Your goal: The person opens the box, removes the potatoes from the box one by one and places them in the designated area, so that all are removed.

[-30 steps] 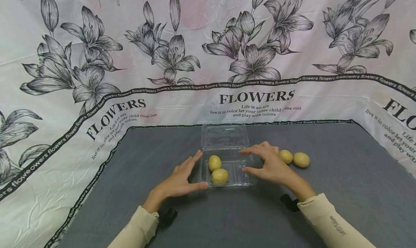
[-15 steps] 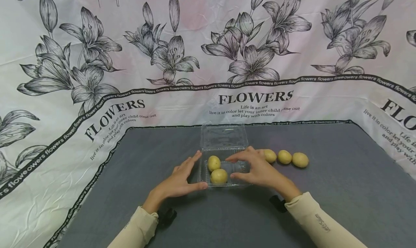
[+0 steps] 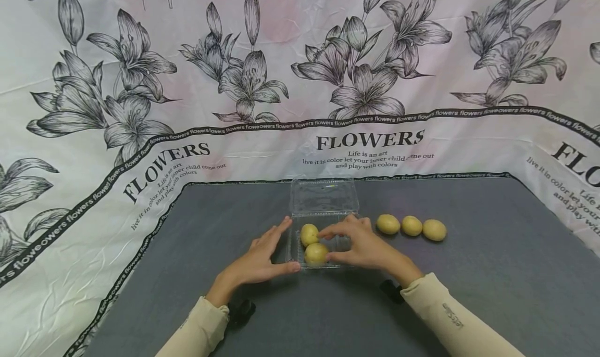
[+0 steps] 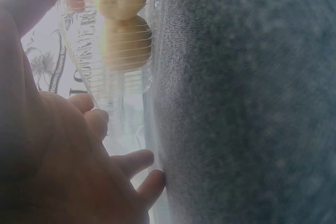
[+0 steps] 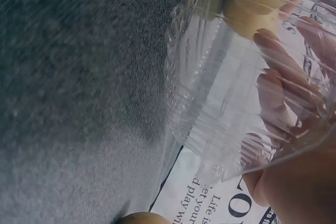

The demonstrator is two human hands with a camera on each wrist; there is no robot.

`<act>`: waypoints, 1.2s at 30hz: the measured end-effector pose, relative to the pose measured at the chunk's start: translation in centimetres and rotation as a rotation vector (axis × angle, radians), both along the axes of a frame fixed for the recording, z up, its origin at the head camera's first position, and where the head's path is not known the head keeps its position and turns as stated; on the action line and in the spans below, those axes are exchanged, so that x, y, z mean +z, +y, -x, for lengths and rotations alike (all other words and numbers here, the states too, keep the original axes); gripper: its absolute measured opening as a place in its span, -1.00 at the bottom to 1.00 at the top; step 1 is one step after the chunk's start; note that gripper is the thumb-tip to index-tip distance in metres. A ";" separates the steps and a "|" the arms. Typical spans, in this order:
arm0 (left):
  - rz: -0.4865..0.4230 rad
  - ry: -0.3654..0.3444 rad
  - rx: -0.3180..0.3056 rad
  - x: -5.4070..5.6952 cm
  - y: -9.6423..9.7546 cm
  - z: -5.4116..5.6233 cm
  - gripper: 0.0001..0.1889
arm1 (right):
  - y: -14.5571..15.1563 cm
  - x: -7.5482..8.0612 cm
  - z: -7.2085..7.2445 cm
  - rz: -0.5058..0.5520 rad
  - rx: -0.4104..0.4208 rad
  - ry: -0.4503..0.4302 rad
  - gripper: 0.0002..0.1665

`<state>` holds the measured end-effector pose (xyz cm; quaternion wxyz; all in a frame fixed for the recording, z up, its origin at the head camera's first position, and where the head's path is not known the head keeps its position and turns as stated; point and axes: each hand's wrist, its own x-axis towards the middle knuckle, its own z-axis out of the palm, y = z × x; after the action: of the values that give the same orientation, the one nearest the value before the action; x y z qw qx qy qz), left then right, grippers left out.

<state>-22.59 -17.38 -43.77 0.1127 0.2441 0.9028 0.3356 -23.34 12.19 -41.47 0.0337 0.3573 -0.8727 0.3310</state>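
A clear plastic clamshell box [image 3: 344, 231] lies with its lid [image 3: 323, 195] raised at the back. Inside, on its left, sit two yellow, oval, potato-like pieces, a rear one [image 3: 309, 234] and a front one [image 3: 316, 253]. My left hand [image 3: 257, 260] is spread along the box's left side, thumb at the front corner. From the right my right hand [image 3: 363, 245] reaches over the box, index fingertip right at the rear potato and thumb tip beside the front one. In the right wrist view, several fingers [image 5: 283, 61] show through the clear wall, extended and below the potatoes.
A row of three more potatoes [image 3: 412, 226] lies on the grey tabletop [image 3: 487, 253] right of the box. A flower-printed cloth [image 3: 262, 154] hangs behind the table and along its left side. Black wrist devices [image 3: 391, 290] are strapped below both hands.
My right hand has moved left across the box, up to the potatoes inside, uncovering the leftmost potato of the right-hand row. My left hand, the box and the potatoes have stayed in place.
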 end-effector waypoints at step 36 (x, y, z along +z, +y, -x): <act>-0.002 0.009 -0.002 0.1 0.0 -0.2 0.09 | -1.2 0.4 1.8 -0.098 0.164 -0.142 -0.48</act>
<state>-22.44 -17.37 -43.72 0.1089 0.2466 0.9027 0.3353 -25.13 10.94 -41.12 -0.0730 0.4043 -0.8558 0.3143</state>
